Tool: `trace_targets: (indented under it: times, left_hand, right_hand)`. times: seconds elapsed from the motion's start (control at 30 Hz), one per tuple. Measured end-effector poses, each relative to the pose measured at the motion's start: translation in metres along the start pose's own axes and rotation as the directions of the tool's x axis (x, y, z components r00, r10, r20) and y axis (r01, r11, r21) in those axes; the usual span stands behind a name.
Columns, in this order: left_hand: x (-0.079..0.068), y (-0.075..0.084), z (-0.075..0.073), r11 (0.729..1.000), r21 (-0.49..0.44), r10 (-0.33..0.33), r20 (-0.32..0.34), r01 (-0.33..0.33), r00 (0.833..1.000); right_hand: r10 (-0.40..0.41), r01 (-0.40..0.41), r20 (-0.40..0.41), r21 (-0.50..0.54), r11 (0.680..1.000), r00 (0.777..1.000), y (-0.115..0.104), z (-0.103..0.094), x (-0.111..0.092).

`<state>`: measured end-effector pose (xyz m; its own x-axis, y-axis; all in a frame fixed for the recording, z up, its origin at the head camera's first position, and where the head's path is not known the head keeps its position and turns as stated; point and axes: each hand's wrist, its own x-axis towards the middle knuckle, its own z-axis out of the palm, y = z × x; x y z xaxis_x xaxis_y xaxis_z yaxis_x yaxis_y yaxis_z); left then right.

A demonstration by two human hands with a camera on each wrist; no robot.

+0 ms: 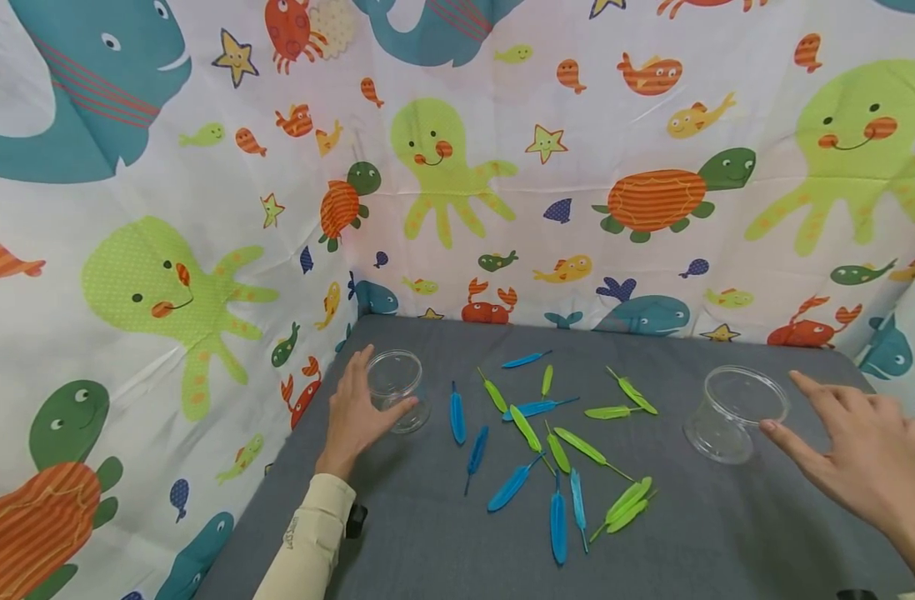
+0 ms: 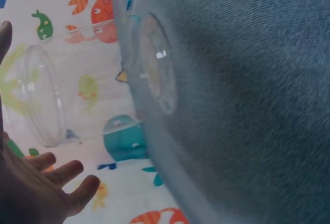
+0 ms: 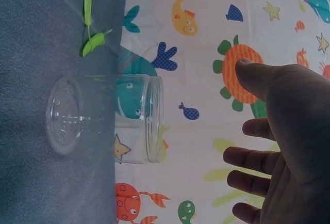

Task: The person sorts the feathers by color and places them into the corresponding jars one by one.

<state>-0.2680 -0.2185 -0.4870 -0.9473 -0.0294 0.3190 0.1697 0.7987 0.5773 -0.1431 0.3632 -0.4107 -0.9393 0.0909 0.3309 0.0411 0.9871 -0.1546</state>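
Note:
A clear round jar (image 1: pixel 396 392) stands upright at the left of the grey cloth. My left hand (image 1: pixel 360 412) is beside it with thumb and fingers spread; in the left wrist view the fingers (image 2: pixel 77 182) look apart from the jar (image 2: pixel 87 84). At the right stands a second clear jar (image 1: pixel 727 421), also upright. Near its rim hovers my right hand (image 1: pixel 858 450), fingers extended and holding nothing; the right wrist view shows a gap between that hand (image 3: pixel 289 131) and the jar (image 3: pixel 139 118). Blue feathers (image 1: pixel 558 521) and green feathers (image 1: pixel 581 446) lie scattered between the jars.
The grey cloth (image 1: pixel 427 533) covers the flat surface. Behind it and along the left hangs a white curtain (image 1: pixel 487 275) printed with sea animals. Some feathers overlap, such as a pair of green feathers (image 1: pixel 626 504) near the front.

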Motion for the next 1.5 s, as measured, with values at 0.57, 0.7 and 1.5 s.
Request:
trace_targets:
  times: [0.57, 0.7, 1.5]
  left_hand:
    - [0.0, -0.011, 0.018, 0.968, -0.219, -0.128, -0.004, 0.124, 0.992]
    - [0.001, -0.013, 0.02, 0.967, -0.233, -0.116, -0.028, 0.106, 0.993]
    - [-0.008, -0.011, 0.022, 0.964, -0.248, -0.078, 0.072, 0.093, 0.994]
  right_hand:
    - [-0.071, 0.054, 0.101, 0.155, 0.986, 0.992, -0.009, 0.008, 0.001]
    - [-0.101, 0.07, 0.174, 0.177, 0.982, 0.98, -0.014, 0.01, -0.002]
    - [-0.527, 0.481, 0.106, 0.291, 0.827, 0.843, -0.05, 0.08, -0.001]
